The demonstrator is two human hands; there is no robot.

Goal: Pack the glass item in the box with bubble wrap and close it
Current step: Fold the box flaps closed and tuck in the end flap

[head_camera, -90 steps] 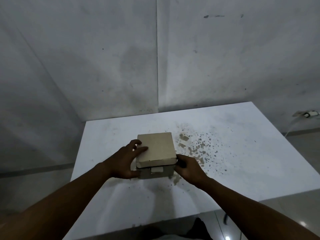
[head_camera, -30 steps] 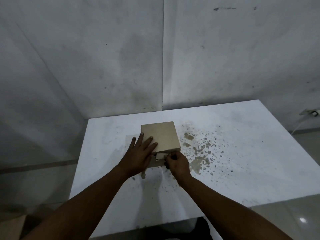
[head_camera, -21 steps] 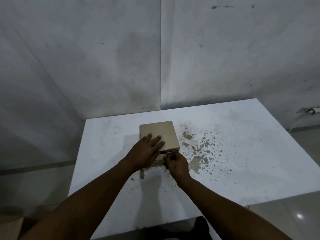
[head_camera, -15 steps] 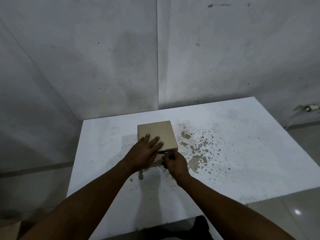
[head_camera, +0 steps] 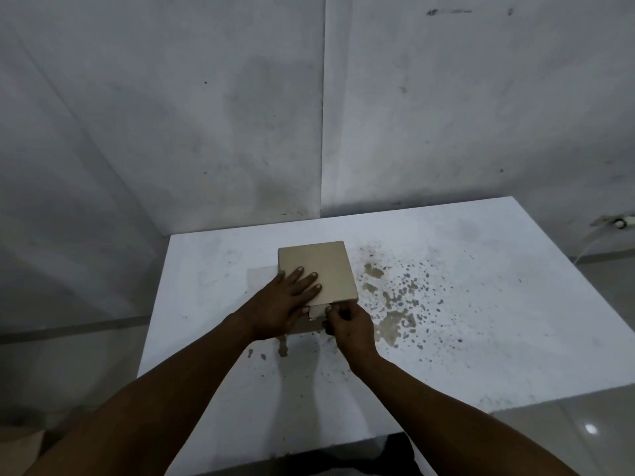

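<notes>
A small brown cardboard box (head_camera: 323,266) sits near the middle of the white table (head_camera: 481,304) with its lid down. My left hand (head_camera: 281,304) lies flat on the lid's near left part, fingers spread. My right hand (head_camera: 348,324) is at the box's near side, its fingertips pinching the pale front tab (head_camera: 318,310) below the lid's edge. The glass item and the bubble wrap are not visible.
Brownish stains and specks (head_camera: 395,317) cover the table to the right of the box. Grey walls meet in a corner behind the table. A white plug and cable (head_camera: 615,223) sit by the wall at far right. Glossy floor lies below the table's near right edge.
My left hand moved from the box's left side onto the lid and now presses it flat. My right hand shifted from the box's right corner to the front tab.
</notes>
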